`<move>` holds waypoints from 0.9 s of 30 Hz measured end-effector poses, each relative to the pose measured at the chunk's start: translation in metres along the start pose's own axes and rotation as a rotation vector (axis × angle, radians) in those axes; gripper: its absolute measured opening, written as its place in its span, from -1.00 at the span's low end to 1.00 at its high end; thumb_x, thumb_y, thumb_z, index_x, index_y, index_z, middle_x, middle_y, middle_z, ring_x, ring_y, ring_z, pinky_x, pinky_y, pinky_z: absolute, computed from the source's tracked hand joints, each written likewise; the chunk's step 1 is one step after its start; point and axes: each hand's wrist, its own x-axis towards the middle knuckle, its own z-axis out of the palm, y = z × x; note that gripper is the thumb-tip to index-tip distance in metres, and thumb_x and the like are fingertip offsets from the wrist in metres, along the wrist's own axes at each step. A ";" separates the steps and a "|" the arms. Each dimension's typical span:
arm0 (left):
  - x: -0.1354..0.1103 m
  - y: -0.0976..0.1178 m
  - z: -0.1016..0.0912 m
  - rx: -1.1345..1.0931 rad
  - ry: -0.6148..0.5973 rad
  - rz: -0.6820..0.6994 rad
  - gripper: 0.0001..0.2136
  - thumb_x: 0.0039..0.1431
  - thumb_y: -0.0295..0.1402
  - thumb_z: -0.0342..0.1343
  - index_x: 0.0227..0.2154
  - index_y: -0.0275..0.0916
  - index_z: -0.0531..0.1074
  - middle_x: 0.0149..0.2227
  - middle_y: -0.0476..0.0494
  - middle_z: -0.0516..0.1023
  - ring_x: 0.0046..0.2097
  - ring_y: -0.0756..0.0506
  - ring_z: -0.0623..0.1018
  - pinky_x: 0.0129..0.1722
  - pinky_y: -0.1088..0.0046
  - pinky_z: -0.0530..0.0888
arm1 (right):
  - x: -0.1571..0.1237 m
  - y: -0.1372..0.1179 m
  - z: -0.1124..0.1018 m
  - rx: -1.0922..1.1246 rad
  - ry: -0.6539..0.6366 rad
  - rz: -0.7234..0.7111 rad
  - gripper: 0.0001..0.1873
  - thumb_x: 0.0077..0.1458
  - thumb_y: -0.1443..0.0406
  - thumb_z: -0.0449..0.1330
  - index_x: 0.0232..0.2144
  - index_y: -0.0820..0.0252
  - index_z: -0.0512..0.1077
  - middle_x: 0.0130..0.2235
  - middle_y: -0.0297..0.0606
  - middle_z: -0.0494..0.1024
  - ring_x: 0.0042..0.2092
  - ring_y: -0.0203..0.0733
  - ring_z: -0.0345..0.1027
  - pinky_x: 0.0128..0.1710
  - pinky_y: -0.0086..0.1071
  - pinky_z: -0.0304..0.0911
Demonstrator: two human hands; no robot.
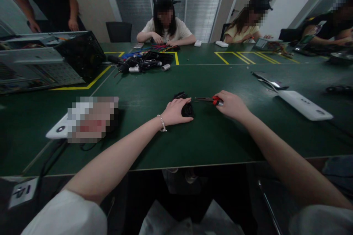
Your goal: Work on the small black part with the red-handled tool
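here, black bundle [188,110] between left fingers [185,101]

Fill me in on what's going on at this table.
The person wearing the camera has the left hand curled around a small black object on the green table; what exactly it is can't be made out. The right hand holds red-handled pliers, their tips pointing left, close to the left fingertips but apart from them. Across the table, a co-worker sits behind some coloured wires. An opened computer case lies at far left.
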 end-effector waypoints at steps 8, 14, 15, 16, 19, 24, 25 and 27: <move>0.001 -0.001 0.002 -0.013 0.007 -0.001 -0.23 -0.04 0.02 0.13 0.20 -0.19 0.05 0.21 -0.21 0.22 0.21 -0.29 0.20 0.15 0.07 0.19 | -0.002 -0.014 -0.001 0.045 0.015 -0.095 -0.66 -0.03 0.31 0.08 -0.15 0.21 0.41 -0.21 -0.15 0.47 -0.21 -0.09 0.34 -0.23 -0.24 0.24; 0.000 0.002 0.001 -0.018 0.030 -0.028 -0.22 -0.08 0.06 0.15 0.18 -0.17 0.09 0.18 -0.24 0.22 0.17 -0.30 0.26 0.11 0.08 0.24 | -0.002 -0.014 0.005 0.052 0.090 -0.157 -0.71 -0.03 0.33 0.06 -0.21 0.18 0.42 -0.23 -0.14 0.48 -0.21 -0.08 0.32 -0.23 -0.23 0.21; 0.000 0.003 0.001 -0.022 0.031 -0.033 -0.22 -0.07 0.07 0.15 0.18 -0.17 0.10 0.17 -0.25 0.23 0.17 -0.31 0.26 0.11 0.07 0.25 | -0.001 -0.014 0.005 0.042 0.100 -0.161 -0.73 -0.03 0.33 0.06 -0.22 0.18 0.42 -0.23 -0.14 0.48 -0.21 -0.08 0.32 -0.22 -0.22 0.20; 0.000 0.003 0.001 -0.026 0.031 -0.037 -0.24 -0.07 0.07 0.15 0.17 -0.17 0.11 0.17 -0.25 0.23 0.17 -0.31 0.26 0.10 0.07 0.25 | -0.001 -0.013 0.006 0.031 0.109 -0.168 -0.73 -0.02 0.32 0.06 -0.23 0.18 0.42 -0.22 -0.14 0.48 -0.20 -0.07 0.32 -0.20 -0.21 0.19; 0.000 0.004 0.000 -0.033 0.031 -0.043 -0.26 -0.05 0.06 0.15 0.15 -0.18 0.13 0.17 -0.25 0.24 0.17 -0.30 0.26 0.10 0.08 0.25 | -0.001 -0.013 0.005 0.004 0.143 -0.186 -0.73 -0.01 0.31 0.07 -0.22 0.20 0.41 -0.18 -0.11 0.48 -0.14 -0.03 0.30 -0.14 -0.17 0.16; 0.001 0.001 0.002 -0.028 0.045 -0.022 -0.27 -0.02 0.07 0.13 0.16 -0.19 0.13 0.16 -0.25 0.26 0.16 -0.29 0.27 0.10 0.09 0.26 | -0.001 -0.015 0.004 0.113 0.178 -0.144 -0.73 -0.02 0.32 0.08 -0.21 0.18 0.41 -0.18 -0.10 0.47 -0.13 -0.02 0.31 -0.16 -0.18 0.20; 0.001 0.000 0.003 -0.023 0.046 -0.019 -0.28 -0.02 0.06 0.13 0.16 -0.18 0.13 0.16 -0.24 0.27 0.16 -0.28 0.27 0.09 0.09 0.27 | -0.001 -0.015 0.004 0.164 0.189 -0.120 -0.72 -0.02 0.32 0.07 -0.21 0.17 0.41 -0.19 -0.11 0.47 -0.14 -0.03 0.32 -0.17 -0.18 0.21; 0.001 0.000 0.003 -0.015 0.044 -0.016 -0.28 -0.01 0.06 0.12 0.16 -0.17 0.13 0.15 -0.23 0.27 0.17 -0.28 0.27 0.09 0.09 0.26 | -0.001 -0.014 0.004 0.247 0.213 -0.068 -0.71 -0.02 0.32 0.07 -0.19 0.15 0.40 -0.19 -0.14 0.48 -0.15 -0.05 0.33 -0.19 -0.20 0.23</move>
